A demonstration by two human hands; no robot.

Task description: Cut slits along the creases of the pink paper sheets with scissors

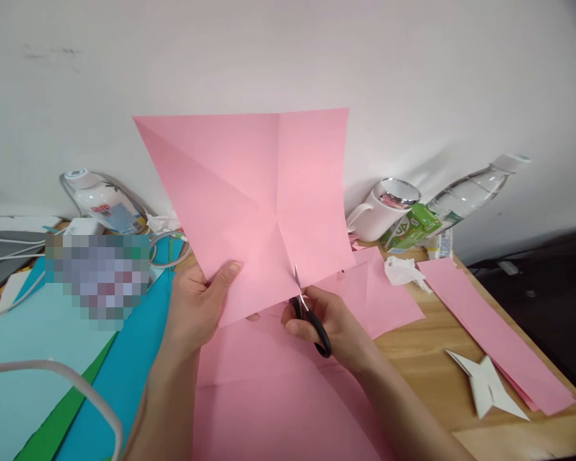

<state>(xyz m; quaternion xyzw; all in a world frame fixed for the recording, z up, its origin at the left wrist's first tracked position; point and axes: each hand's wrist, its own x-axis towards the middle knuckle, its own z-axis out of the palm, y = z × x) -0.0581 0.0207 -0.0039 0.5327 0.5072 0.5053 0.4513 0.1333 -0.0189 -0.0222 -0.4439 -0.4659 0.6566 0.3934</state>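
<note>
A creased pink paper sheet [230, 186] is held up in front of me. My left hand [199, 298] grips its lower left edge, thumb on top and the fingers mostly hidden behind. In my right hand [331, 320] is a pair of scissors [322, 333] with black handles. The blades are at the sheet's lower edge, one of them showing in front of the paper; I cannot tell how far they stand apart. Below lies more pink paper [269, 410] with fold lines, and another pink piece [388, 298] sits to the right.
On the right are a folded white paper star [487, 387], pink strips [499, 339], a crumpled tissue [406, 272], a mug [377, 211], a green carton [413, 227] and a water bottle [475, 192]. Leftward lie blue paper [139, 358], a white cable [77, 378] and a white bottle [105, 202].
</note>
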